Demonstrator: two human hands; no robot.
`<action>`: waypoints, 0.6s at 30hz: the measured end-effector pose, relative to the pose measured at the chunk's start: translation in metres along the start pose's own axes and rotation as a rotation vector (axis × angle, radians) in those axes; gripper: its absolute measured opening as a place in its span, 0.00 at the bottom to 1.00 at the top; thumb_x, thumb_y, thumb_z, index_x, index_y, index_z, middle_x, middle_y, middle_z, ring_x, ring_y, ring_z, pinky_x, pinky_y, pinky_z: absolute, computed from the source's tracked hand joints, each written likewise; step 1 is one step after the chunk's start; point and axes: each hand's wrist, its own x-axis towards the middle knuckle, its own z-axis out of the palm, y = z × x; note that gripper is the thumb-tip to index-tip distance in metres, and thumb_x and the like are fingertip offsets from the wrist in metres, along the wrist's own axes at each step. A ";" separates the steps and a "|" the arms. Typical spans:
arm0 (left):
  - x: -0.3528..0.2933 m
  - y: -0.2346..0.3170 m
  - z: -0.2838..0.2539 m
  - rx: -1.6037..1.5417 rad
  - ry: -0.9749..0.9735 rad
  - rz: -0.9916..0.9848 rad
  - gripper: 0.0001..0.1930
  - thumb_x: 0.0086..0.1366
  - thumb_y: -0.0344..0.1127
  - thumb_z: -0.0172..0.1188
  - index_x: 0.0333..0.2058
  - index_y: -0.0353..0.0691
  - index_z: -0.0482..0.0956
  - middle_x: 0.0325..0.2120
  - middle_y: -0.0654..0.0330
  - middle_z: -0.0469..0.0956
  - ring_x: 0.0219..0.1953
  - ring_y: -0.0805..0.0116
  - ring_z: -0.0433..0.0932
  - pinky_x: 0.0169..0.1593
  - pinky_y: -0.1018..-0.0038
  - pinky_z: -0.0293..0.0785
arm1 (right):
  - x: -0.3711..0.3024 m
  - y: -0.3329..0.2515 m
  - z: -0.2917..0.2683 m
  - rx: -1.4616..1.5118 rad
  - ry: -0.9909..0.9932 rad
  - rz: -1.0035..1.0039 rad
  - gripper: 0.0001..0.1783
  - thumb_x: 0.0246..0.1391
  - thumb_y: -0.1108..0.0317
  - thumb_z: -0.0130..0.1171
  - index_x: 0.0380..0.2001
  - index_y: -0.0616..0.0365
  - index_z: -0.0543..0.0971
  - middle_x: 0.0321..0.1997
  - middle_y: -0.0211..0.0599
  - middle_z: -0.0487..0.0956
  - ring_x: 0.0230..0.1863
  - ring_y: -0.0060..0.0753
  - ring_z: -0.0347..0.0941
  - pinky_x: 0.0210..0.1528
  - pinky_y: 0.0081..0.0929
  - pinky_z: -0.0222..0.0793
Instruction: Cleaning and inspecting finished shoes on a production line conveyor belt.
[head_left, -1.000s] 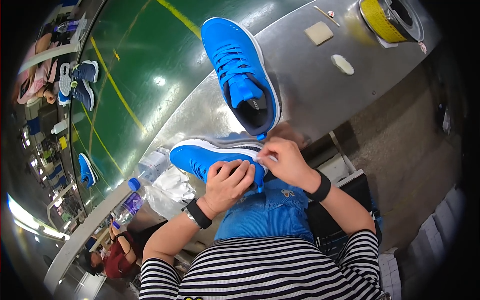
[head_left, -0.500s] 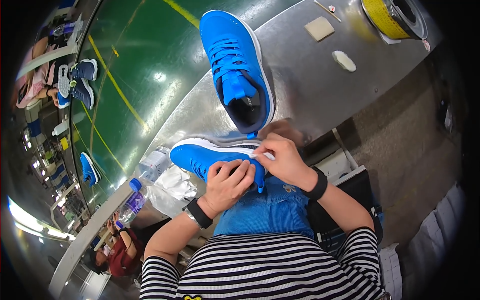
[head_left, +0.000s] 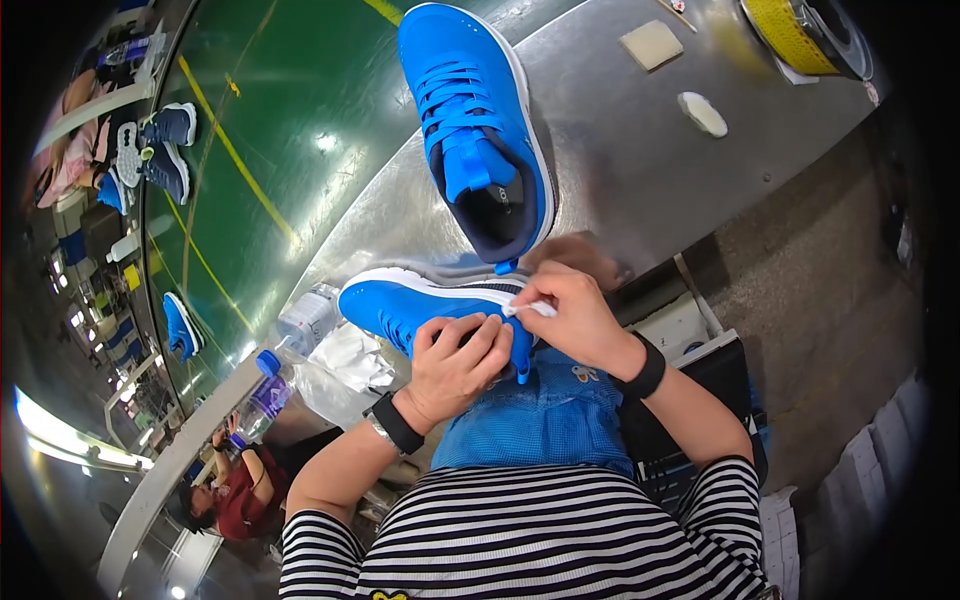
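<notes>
A blue sneaker with a white sole (head_left: 400,302) lies on its side at the table's near edge, its toe to the left. My left hand (head_left: 455,365) is wrapped over its upper and opening, fingers bent. My right hand (head_left: 572,312) pinches a small white wad, cloth-like (head_left: 530,309), and presses it to the shoe near the heel, close to the sole edge. Just beyond stands a second blue sneaker (head_left: 462,125), upright and laced, its heel toward me. My hands hide part of the held shoe's opening and heel.
On the metal table (head_left: 640,170) lie a beige square block (head_left: 651,45), a white oval pad (head_left: 703,114) and a yellow-banded round tin (head_left: 790,38). Bottles (head_left: 267,395) and crumpled white paper (head_left: 352,357) are at left. The green surface (head_left: 300,110) holds other shoes; people sit beyond.
My right hand has moved the white wad slightly, from the sole edge onto the blue upper near the heel. The view has shifted a little; my left hand keeps its hold.
</notes>
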 end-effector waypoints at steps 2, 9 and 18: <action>0.001 0.000 0.000 0.006 -0.011 -0.006 0.15 0.49 0.39 0.57 0.39 0.48 0.76 0.39 0.68 0.74 0.40 0.74 0.73 0.44 0.72 0.62 | 0.007 0.006 0.004 0.002 0.000 -0.030 0.04 0.39 0.76 0.60 0.23 0.63 0.78 0.23 0.37 0.72 0.26 0.30 0.70 0.29 0.24 0.64; -0.002 -0.004 0.003 0.001 0.018 0.018 0.24 0.39 0.39 0.62 0.40 0.46 0.76 0.39 0.65 0.75 0.39 0.69 0.73 0.43 0.69 0.63 | 0.000 0.007 -0.004 0.006 -0.052 -0.003 0.04 0.40 0.76 0.61 0.24 0.63 0.78 0.24 0.34 0.72 0.26 0.28 0.70 0.29 0.23 0.64; -0.006 -0.004 0.002 0.004 0.011 0.003 0.26 0.37 0.39 0.63 0.41 0.45 0.76 0.39 0.65 0.75 0.39 0.68 0.73 0.43 0.68 0.63 | -0.021 0.015 0.003 -0.001 0.287 0.047 0.09 0.43 0.81 0.56 0.31 0.62 0.78 0.28 0.39 0.73 0.30 0.38 0.72 0.34 0.26 0.67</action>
